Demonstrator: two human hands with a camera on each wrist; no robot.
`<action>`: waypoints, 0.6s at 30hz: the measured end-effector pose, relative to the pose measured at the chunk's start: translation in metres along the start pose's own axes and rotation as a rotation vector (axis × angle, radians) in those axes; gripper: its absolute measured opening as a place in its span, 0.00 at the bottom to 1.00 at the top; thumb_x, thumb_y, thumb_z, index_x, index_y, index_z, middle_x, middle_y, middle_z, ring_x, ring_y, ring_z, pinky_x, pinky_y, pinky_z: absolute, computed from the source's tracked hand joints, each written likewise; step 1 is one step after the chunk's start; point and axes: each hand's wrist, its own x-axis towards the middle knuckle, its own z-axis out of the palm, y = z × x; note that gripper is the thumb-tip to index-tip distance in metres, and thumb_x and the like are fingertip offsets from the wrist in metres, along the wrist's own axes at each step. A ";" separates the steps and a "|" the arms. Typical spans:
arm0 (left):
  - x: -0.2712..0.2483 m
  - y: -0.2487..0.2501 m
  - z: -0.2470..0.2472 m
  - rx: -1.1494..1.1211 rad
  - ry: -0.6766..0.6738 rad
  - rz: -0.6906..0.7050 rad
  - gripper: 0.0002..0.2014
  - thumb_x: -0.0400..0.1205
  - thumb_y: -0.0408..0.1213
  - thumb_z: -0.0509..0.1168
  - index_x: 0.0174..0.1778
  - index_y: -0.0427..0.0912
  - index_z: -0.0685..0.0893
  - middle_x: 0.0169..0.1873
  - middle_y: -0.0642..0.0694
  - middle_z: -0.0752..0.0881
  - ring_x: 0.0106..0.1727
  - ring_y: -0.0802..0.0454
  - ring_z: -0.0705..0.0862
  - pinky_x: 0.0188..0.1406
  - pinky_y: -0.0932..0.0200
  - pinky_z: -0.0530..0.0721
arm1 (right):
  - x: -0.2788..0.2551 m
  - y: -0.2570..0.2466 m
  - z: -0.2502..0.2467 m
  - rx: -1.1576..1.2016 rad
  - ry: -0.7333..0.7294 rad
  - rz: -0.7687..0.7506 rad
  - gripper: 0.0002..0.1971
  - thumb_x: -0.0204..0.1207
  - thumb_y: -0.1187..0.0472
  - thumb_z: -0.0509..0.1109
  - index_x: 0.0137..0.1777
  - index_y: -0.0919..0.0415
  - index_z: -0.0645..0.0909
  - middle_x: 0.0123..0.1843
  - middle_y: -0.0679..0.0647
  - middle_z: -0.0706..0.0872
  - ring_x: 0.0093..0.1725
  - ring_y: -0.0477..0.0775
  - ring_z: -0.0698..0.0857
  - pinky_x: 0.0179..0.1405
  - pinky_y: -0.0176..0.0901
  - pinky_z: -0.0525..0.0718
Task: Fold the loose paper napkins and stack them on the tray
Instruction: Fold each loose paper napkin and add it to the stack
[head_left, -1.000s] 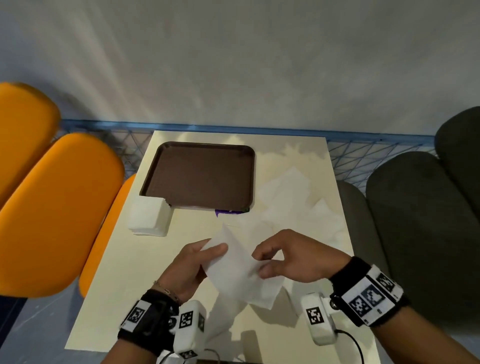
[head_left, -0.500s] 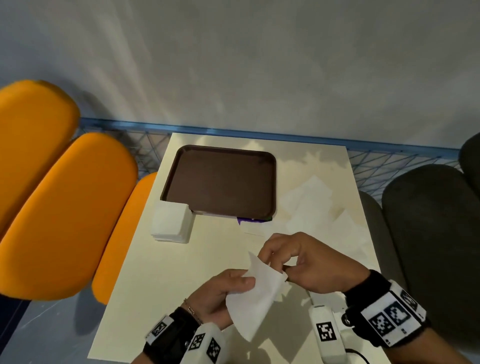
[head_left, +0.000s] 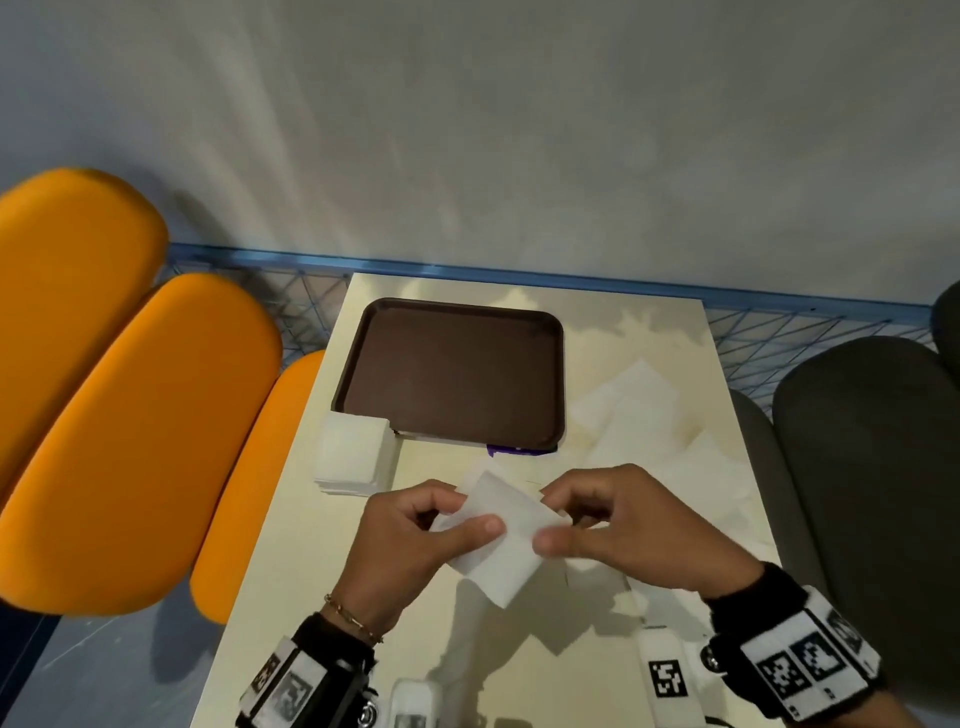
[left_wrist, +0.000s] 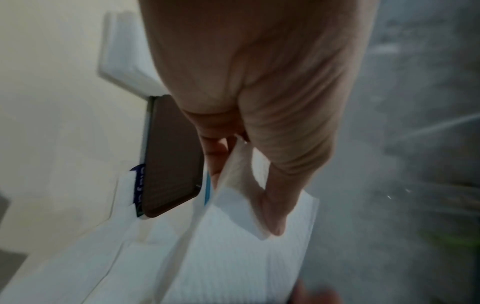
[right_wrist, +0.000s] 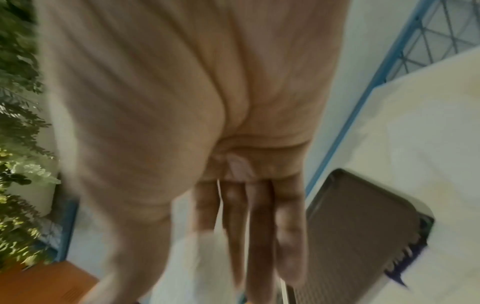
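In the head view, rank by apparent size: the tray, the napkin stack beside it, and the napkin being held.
1. Tray, clearly largest.
2-3. Held napkin and napkin stack look alike; the held one is nearer the camera and partly hidden by both hands, so unranked.

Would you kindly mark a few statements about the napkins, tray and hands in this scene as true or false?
1. Both hands hold one napkin. True: the left hand and right hand pinch it.
2. The tray holds a stack of napkins. False: nothing lies on it.
3. A napkin stack sits at the tray's near left corner. True.
4. Loose napkins lie left of the tray. False: they lie to its right.
5. The held napkin lies flat on the table. False: it is raised above it.
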 end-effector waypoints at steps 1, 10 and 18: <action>-0.001 0.003 0.001 0.032 0.018 0.027 0.12 0.67 0.39 0.87 0.38 0.37 0.95 0.43 0.42 0.94 0.44 0.47 0.91 0.43 0.51 0.90 | 0.003 0.001 0.007 0.026 0.091 -0.006 0.12 0.73 0.45 0.86 0.48 0.52 0.94 0.47 0.51 0.94 0.43 0.46 0.88 0.50 0.58 0.87; -0.012 0.021 0.011 0.165 0.173 0.181 0.12 0.74 0.48 0.77 0.53 0.54 0.94 0.48 0.62 0.95 0.50 0.58 0.93 0.48 0.63 0.91 | 0.006 -0.006 0.015 0.108 0.271 -0.031 0.06 0.78 0.55 0.84 0.42 0.56 0.94 0.26 0.39 0.84 0.25 0.39 0.74 0.31 0.28 0.70; -0.012 0.014 0.010 0.304 0.266 0.236 0.13 0.77 0.49 0.75 0.56 0.66 0.91 0.50 0.77 0.90 0.55 0.72 0.88 0.49 0.74 0.87 | 0.005 -0.009 0.017 0.122 0.312 -0.029 0.04 0.77 0.54 0.84 0.44 0.52 0.95 0.36 0.43 0.93 0.29 0.38 0.80 0.35 0.31 0.76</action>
